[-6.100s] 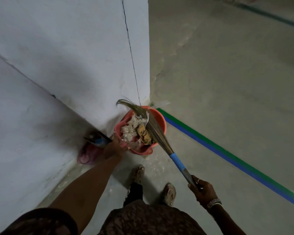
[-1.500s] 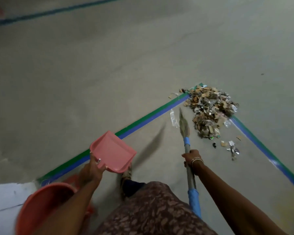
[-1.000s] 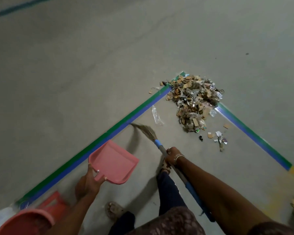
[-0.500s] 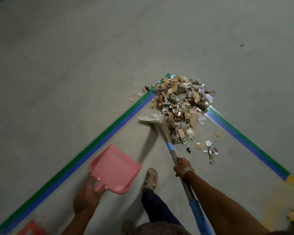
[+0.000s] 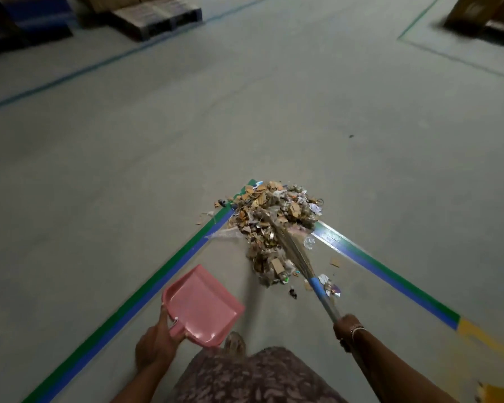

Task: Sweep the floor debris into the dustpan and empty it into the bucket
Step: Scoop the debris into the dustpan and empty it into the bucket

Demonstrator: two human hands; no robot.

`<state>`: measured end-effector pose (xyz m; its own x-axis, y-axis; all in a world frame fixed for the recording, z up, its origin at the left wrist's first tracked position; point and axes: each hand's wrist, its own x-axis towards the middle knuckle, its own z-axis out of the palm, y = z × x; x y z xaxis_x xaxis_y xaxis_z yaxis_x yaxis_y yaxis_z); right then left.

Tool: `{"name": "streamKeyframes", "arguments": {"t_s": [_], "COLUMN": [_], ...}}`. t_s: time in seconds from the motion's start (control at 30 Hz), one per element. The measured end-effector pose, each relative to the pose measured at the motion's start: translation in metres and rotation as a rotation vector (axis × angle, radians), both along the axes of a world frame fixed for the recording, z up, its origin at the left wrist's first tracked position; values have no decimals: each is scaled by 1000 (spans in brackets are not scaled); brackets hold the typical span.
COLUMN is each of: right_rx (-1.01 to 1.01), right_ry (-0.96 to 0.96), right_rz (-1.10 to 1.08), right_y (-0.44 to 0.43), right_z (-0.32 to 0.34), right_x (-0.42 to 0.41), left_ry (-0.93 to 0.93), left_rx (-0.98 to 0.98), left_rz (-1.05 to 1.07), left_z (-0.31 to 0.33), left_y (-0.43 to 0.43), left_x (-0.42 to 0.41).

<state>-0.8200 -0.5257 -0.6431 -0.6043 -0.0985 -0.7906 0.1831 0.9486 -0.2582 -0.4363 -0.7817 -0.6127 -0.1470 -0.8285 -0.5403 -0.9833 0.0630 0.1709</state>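
The gathering step is judged to be in hand: the debris pile (image 5: pixel 274 228) is heaped on the concrete floor (image 5: pixel 128 170) at the corner where two green-and-blue tape lines (image 5: pixel 169 260) meet, and none of it is yet seen in the dustpan (image 5: pixel 202 306). The broom (image 5: pixel 300 263) is gripped in the right hand (image 5: pixel 345 330), closed around the shaft below a blue wrap, and its pale grass bristles are laid across the near side of the heap. The dustpan is held by its handle in the left hand (image 5: pixel 154 344), fingers wrapped shut; it appears to be raised clear of the floor and tilted, well short of the pile. The bucket is not in view. The next move is judged to call for the pan's front lip to be set flat on the floor just beside the heap, and the bristles to be drawn toward it in short strokes. The heap is made up of light, irregular scraps: torn brown cardboard, crumpled clear film and shiny foil bits, with a few strays (image 5: pixel 329 286) lying loose on the near side. The pan is smooth pink plastic, shallow with raised side walls; the floor is matte and dusty.
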Motion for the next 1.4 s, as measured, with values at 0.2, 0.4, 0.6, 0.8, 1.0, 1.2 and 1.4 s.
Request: {"name": "streamKeyframes", "arguments": {"t_s": [0.2, 0.4, 0.6, 0.8, 1.0, 1.2, 1.4], "right_rx": [71, 134, 169, 249, 62, -28, -18], "right_ry": [-4, -13, -11, -179, -364, -258, -120], "right_rz": [8, -15, -153, -99, -2, 76, 193], "right_y": [102, 187, 237, 247, 190, 147, 161], "right_z": [22, 25, 5, -71, -77, -63, -39], "right_x": [-17, -37, -61, -86, -75, -97, -142], "left_ry": [87, 116, 64, -45, -164, -173, -126], "left_rx": [-57, -27, 29, 1, -3, -2, -16], "left_rz": [14, 14, -42, -101, -147, -81, -63], "left_z": [4, 1, 10, 15, 11, 13, 19], "left_y": [62, 118, 148, 171, 197, 197, 189], "left_x": [-21, -49, -89, -134, -165, -195, -228]}}
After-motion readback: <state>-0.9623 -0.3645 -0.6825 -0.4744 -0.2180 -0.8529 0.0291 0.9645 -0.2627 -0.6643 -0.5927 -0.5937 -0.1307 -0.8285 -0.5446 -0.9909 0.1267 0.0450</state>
